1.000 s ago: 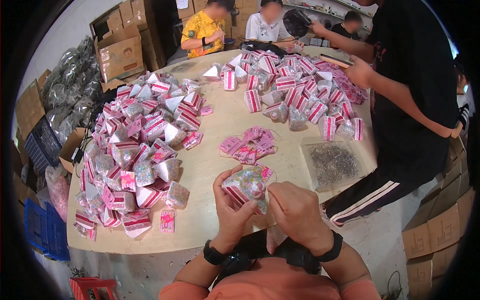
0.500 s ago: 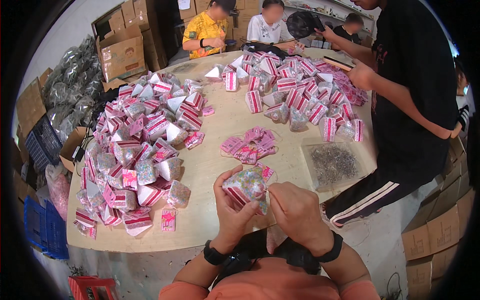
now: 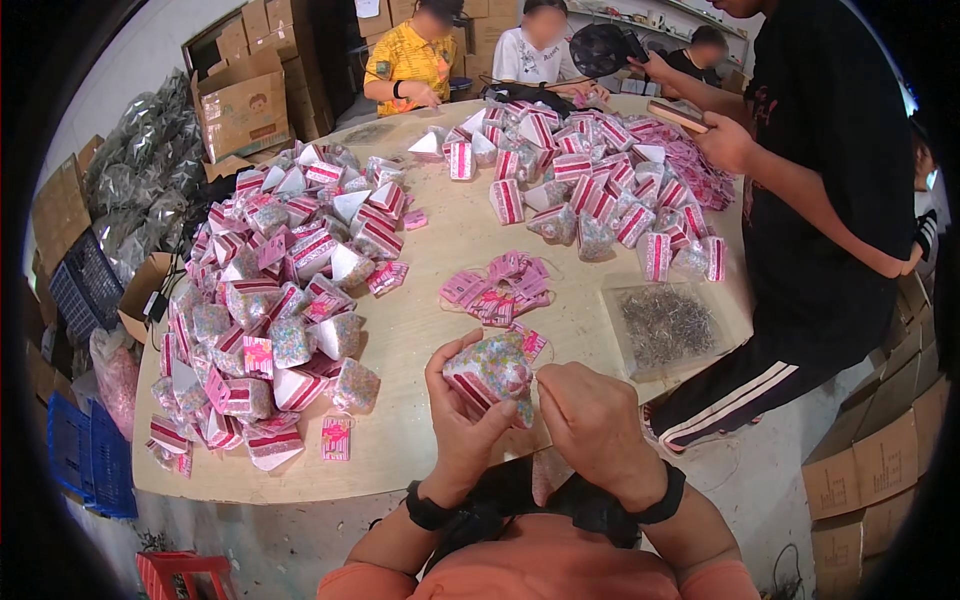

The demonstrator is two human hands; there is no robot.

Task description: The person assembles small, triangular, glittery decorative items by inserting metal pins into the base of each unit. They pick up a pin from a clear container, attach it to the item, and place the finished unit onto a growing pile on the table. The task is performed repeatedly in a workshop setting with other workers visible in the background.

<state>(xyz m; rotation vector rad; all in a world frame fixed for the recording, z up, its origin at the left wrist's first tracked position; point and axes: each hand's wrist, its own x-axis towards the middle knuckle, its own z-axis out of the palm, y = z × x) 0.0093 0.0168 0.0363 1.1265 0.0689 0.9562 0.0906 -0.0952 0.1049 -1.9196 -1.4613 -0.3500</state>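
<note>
Over the table's near edge, my left hand (image 3: 458,438) cups a cake-slice ornament (image 3: 490,372) with pastel beads on top and a red-and-white striped side. Close by its right side is my right hand (image 3: 594,425), with thumb and forefinger pinched together. Whatever the pinch holds is too small or hidden to make out. Just beyond the ornament lies a pink striped tag (image 3: 529,343), and a cluster of similar pink tags with loops (image 3: 497,288) is spread farther off.
Heaps of cake-slice ornaments fill the table's left (image 3: 290,300) and far right (image 3: 590,175). A shallow clear tray (image 3: 668,332) of small metal pieces sits at right. One person in black (image 3: 830,180) stands at right; others sit across. A blue crate (image 3: 92,455) stands at left.
My hands stay almost in place, with the ornament turned very slightly. Across the table, the person in yellow has lowered a hand toward the tabletop.
</note>
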